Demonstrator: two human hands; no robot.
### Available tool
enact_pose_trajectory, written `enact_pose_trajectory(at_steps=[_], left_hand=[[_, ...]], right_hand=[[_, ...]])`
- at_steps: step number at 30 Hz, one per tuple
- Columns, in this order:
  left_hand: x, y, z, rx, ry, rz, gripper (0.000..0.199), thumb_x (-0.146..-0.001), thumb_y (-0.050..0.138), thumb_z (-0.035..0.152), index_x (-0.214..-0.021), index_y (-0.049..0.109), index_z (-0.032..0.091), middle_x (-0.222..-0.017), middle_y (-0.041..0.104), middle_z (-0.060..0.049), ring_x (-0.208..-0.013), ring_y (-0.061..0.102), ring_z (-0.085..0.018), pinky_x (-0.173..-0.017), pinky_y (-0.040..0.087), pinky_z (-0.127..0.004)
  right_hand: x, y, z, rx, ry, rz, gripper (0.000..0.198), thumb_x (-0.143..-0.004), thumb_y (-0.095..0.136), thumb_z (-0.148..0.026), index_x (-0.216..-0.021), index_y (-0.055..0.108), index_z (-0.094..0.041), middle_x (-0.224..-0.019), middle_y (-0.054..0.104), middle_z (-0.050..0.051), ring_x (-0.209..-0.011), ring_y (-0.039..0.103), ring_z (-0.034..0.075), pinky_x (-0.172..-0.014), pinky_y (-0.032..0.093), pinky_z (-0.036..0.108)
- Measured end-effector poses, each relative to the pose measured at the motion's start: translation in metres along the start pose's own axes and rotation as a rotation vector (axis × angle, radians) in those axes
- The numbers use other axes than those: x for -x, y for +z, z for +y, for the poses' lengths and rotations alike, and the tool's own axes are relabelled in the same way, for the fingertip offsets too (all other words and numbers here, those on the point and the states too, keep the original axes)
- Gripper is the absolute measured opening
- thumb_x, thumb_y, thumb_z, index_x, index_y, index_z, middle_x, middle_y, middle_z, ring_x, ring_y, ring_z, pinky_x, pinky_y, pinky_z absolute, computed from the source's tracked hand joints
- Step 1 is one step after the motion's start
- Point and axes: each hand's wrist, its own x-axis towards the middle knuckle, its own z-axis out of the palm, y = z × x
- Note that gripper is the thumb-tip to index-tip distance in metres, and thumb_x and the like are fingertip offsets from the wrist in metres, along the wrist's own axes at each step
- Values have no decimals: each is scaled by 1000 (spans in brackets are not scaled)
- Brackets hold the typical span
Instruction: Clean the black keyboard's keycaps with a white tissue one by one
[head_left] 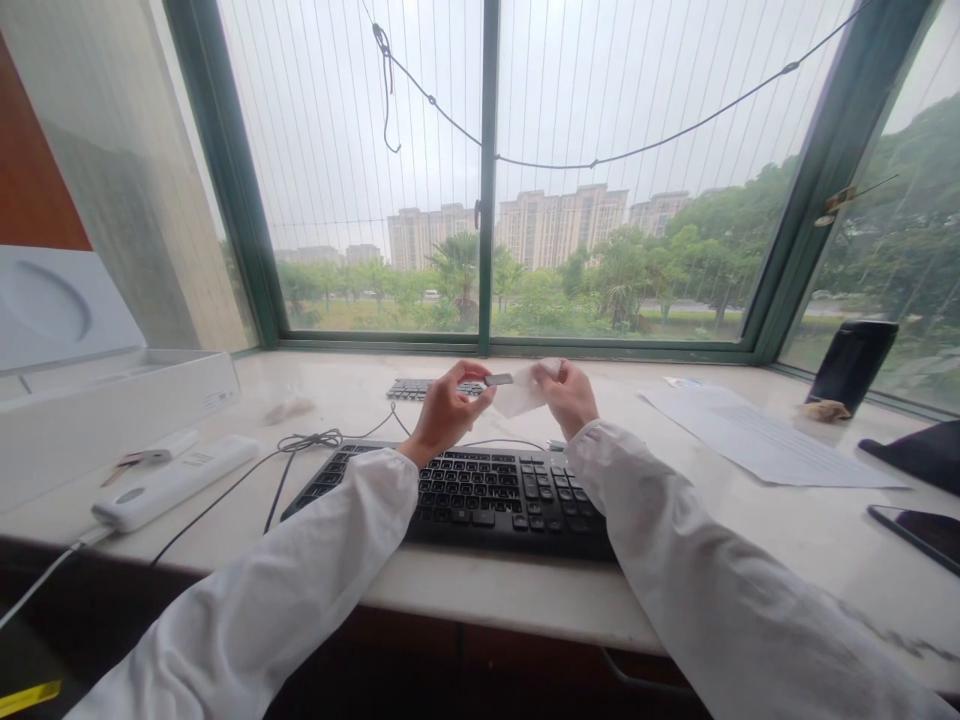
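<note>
Above the black keyboard [487, 490], my left hand [447, 412] pinches a small, flat grey piece [499, 379] between thumb and fingertips. It is oblong, perhaps a keycap; its exact kind is unclear. My right hand [571, 400] is closed on a thin white wipe [523, 392], which hangs toward the left and lies close to the grey piece. Whether the wipe touches it I cannot tell. Behind my left hand, rows of small grey keys [411, 389] rest on the sill, partly hidden by the fingers. My sleeves cover parts of the keyboard.
Left are a white power strip [180, 482], keys [142, 460], a black cable [311, 440] and an open white box [120, 400]. Right are paper sheets [757, 435], a phone [922, 535], a black cylinder [855, 365] and a dark cloth-like thing [915, 455]. A window frame [487, 180] stands behind.
</note>
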Motion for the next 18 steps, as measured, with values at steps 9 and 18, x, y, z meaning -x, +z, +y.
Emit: enact_pose_trajectory(at_steps=[9,18], left_hand=[[3,2,1,-132,102,-49,25,-80,65,35,-97,70,18,-97,72,-5,-47,48,-4,-43,33,-18],[3,1,-3,-164,172,4,25,-80,66,37,-96,73,19,-96,74,-5,-49,49,-5,-47,37,-18]], right_hand=[[26,4,-33,52,-310,-275,29,-74,70,-46,-86,73,-20,-82,70,6,-76,62,18,-68,50,31],[27,5,-29,-223,-26,-445,38,-57,82,-42,-83,73,-16,-75,69,4,-69,61,17,-64,49,31]])
